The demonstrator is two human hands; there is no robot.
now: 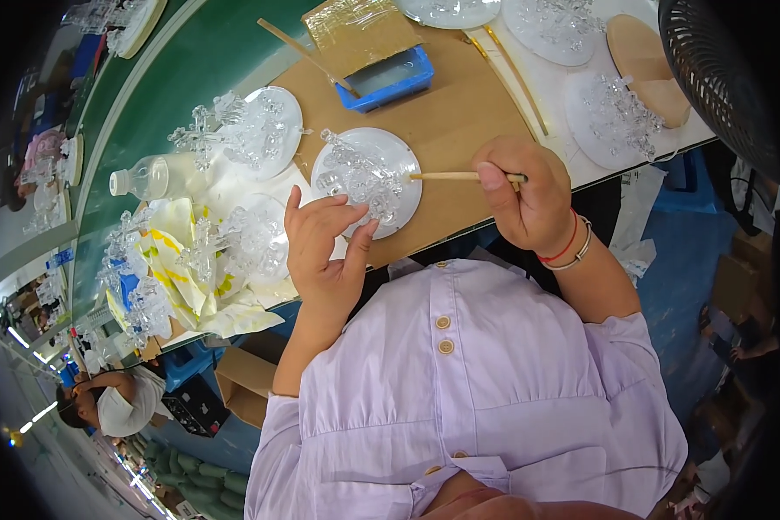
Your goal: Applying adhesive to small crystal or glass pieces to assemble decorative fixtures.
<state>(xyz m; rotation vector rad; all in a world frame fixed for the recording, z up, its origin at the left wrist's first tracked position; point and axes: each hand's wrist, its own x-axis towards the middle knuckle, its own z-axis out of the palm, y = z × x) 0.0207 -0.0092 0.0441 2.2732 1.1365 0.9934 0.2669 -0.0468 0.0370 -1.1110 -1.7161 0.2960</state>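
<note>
A round white plate [412,163] with a cluster of clear plastic pieces [368,186] lies on the brown cardboard before me. My right hand [522,192] is closed around a thin wooden stick [451,176], its tip against the plate's right edge. At the plate's lower left is my left hand [325,243], fingers spread, with fingertips by the rim and the clear pieces. Whether they press on the plate I cannot tell. Just beyond the plate stands a blue tray [390,87] partly covered by a cardboard flap [361,35], with another wooden stick [308,54] leaning on it.
To the left are another plate of clear pieces [273,130], a plastic bottle [152,178] and a crumpled yellow-and-white bag [178,260]. Thin wooden rods [516,78] lie at right, near more plates [594,130] and a black fan [724,78]. A person [117,403] sits at far left.
</note>
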